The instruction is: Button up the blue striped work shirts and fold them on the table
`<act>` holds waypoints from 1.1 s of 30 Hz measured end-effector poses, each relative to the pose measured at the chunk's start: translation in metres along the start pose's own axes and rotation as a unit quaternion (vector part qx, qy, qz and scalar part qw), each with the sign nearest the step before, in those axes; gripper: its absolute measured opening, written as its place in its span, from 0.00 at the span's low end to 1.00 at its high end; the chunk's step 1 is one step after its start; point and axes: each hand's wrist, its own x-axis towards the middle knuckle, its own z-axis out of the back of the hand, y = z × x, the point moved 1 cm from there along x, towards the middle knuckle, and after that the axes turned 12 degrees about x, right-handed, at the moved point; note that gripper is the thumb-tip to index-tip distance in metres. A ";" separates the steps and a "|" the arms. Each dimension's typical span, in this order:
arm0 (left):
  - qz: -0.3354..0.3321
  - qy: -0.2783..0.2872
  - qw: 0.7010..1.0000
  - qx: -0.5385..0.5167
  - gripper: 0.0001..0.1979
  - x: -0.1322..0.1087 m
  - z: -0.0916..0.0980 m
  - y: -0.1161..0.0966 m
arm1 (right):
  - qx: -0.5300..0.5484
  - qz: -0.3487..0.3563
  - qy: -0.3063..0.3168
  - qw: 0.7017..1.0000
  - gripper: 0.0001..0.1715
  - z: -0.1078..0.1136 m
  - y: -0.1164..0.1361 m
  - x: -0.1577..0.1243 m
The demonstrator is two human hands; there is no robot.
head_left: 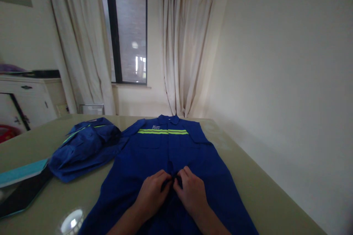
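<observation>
While we are pinching the front placket [170, 166] of the blue jacket [154, 156] with both our left hand [154, 192] and our right hand [192, 191], their fingertips nearly meeting, the jacket is lying spread on the table [238, 163]. The dark cloth is hiding exactly what we are gripping. If we are tugging unevenly, we are risking skewed front edges; since a bunched blue garment [85, 147] is lying left of the jacket, apparently touching it, we are possibly risking dragging both.

Blue garment [176, 154], stripes [178, 132] seemingly lime.
</observation>
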 end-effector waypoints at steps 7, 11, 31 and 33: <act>-0.021 -0.005 1.000 0.013 0.12 -0.002 0.000 -0.002 | 0.072 0.010 -0.001 0.997 0.05 -0.002 -0.007 0.002; -0.034 -0.019 0.999 -0.026 0.11 -0.002 -0.002 0.003 | 0.100 0.032 -0.010 0.994 0.08 0.000 -0.008 0.000; -0.005 0.024 0.994 -0.108 0.15 -0.002 0.008 0.003 | 0.152 0.050 0.037 0.986 0.06 0.005 -0.001 -0.001; -0.009 0.029 0.993 -0.112 0.15 -0.002 0.009 0.004 | 0.126 0.042 0.025 0.991 0.05 0.002 0.002 -0.002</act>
